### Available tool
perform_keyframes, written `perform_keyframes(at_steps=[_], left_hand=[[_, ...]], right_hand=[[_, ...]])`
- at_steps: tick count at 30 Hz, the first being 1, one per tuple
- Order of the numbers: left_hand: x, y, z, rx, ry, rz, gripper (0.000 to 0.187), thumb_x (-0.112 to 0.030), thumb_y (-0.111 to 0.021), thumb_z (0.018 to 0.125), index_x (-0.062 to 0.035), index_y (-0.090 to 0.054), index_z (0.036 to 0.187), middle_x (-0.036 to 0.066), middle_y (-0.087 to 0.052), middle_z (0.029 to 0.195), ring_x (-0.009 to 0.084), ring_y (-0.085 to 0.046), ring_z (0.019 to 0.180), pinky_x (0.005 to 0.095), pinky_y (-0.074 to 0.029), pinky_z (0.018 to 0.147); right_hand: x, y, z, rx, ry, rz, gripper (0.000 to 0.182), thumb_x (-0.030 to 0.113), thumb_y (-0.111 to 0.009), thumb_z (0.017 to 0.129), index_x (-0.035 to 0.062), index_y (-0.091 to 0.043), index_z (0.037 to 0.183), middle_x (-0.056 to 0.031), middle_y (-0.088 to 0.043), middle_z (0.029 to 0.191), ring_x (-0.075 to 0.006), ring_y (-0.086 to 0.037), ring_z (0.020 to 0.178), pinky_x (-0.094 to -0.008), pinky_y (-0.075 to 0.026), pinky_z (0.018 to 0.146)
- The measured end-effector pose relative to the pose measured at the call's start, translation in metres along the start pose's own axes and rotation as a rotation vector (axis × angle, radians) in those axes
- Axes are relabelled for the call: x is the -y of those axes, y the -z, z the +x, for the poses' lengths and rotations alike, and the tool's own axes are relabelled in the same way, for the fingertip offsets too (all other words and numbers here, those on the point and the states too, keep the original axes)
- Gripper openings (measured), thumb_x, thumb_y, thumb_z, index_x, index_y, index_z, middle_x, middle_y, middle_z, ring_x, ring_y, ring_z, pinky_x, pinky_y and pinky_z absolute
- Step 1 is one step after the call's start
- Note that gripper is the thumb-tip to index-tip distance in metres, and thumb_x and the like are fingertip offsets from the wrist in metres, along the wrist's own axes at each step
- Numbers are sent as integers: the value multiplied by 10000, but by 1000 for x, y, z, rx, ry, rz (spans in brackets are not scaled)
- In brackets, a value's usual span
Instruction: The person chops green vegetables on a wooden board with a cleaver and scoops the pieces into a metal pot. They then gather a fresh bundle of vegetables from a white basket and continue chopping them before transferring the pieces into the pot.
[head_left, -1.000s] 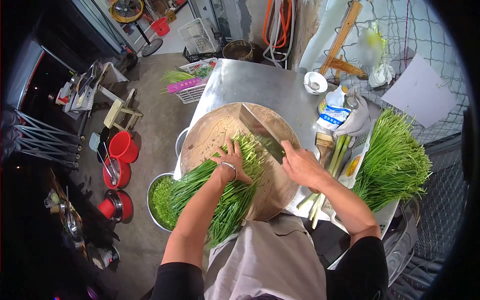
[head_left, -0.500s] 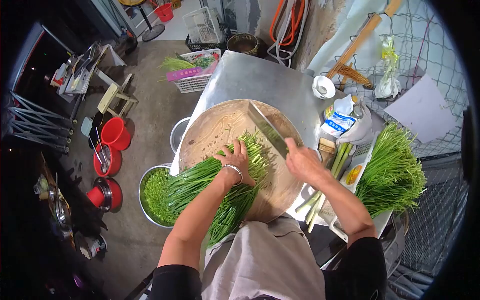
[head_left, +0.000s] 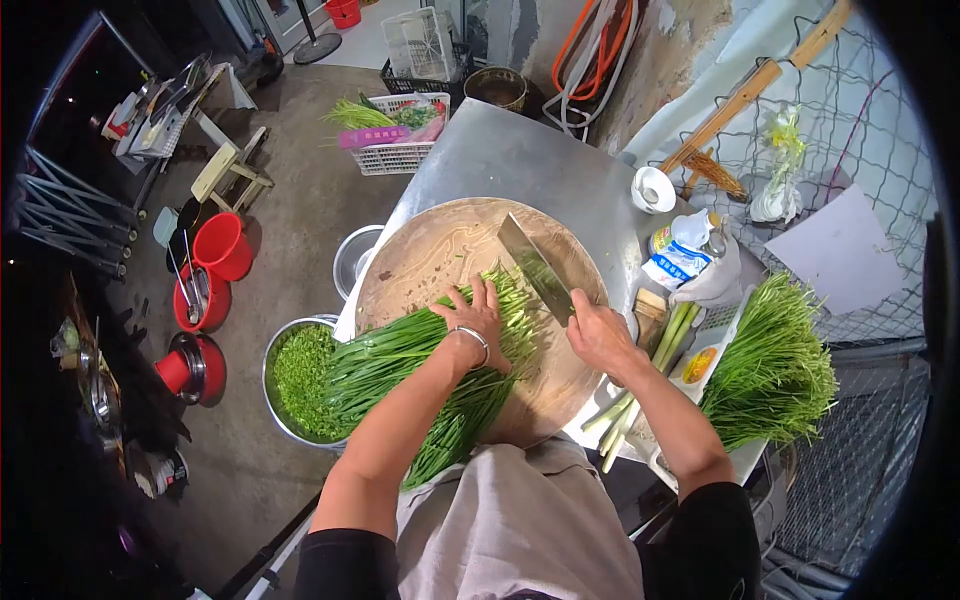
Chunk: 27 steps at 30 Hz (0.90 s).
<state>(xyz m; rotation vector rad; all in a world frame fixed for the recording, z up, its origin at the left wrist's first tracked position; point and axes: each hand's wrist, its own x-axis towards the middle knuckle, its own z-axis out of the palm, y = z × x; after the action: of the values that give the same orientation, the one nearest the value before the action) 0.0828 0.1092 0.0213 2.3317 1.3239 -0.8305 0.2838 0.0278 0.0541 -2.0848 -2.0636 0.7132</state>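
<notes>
My left hand [head_left: 476, 322] lies with fingers spread on a big bunch of green stalks [head_left: 400, 360], pressing them on the round wooden board [head_left: 430, 240]. A bracelet circles that wrist. My right hand [head_left: 598, 333] is wrapped round the handle of a cleaver [head_left: 535, 268], whose wide blade slants up and left over the board, right of the cut stalk ends. Beside the board on the left, a metal bowl [head_left: 268, 375] holds chopped greens [head_left: 305, 380], with the leafy ends of the bunch reaching over its edge.
The board rests on a metal table [head_left: 510, 150]. To the right are another bunch of greens [head_left: 775, 365], thick pale stalks [head_left: 675, 335], a white bowl [head_left: 653, 190] and a blue-white packet [head_left: 676, 262]. Red buckets [head_left: 222, 247] and a small stool [head_left: 228, 178] stand on the floor at left.
The camera view has shifted slightly. My right hand and the cleaver sit marginally lower against the board; my left hand keeps its place on the stalks.
</notes>
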Motion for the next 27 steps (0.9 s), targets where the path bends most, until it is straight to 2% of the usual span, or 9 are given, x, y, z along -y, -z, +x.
perform_keyframes(at_steps=[7,11,16,20,27], left_hand=[[1,-10,-2,-57,-7,-34,1537,-711,-875,506,-19,-72,1620,192,-118,1678,570,-237,1442,786,-351,1008],[1,-12,-2,-87,7,-51,1526,-701,-884,504,-17,-93,1616,187,-130,1677,544,-236,1459,783,-343,1021],[1,-4,0,-39,0,-46,1530,-702,-885,509,-21,-82,1619,184,-117,1681,528,-229,1470,780,-344,1022],[0,-2,-1,-21,-5,-48,1526,-702,-880,513,-22,-79,1620,178,-102,1684,532,-221,1471,784,-344,1019],[1,-5,1,-15,-7,-46,1528,-698,-876,515,-21,-69,1622,177,-101,1687,546,-215,1466,790,-339,1016]], right_hand=[[-7,-11,5,36,-13,-9,263,136,-508,946,-13,-429,1147,-282,-667,753,-492,-660,748,-601,-506,754],[12,19,-19,1,-10,20,254,132,-505,953,-24,-426,1136,-290,-664,752,-499,-656,747,-602,-502,756],[19,41,-44,40,-22,23,301,139,-537,949,-12,-413,1177,-287,-645,716,-511,-636,719,-599,-497,695],[14,31,-31,38,-56,-12,266,126,-520,949,-23,-415,1143,-289,-667,757,-497,-661,761,-598,-503,751],[-9,-11,2,102,-22,-32,278,140,-517,945,-19,-422,1151,-291,-665,767,-509,-654,772,-602,-499,750]])
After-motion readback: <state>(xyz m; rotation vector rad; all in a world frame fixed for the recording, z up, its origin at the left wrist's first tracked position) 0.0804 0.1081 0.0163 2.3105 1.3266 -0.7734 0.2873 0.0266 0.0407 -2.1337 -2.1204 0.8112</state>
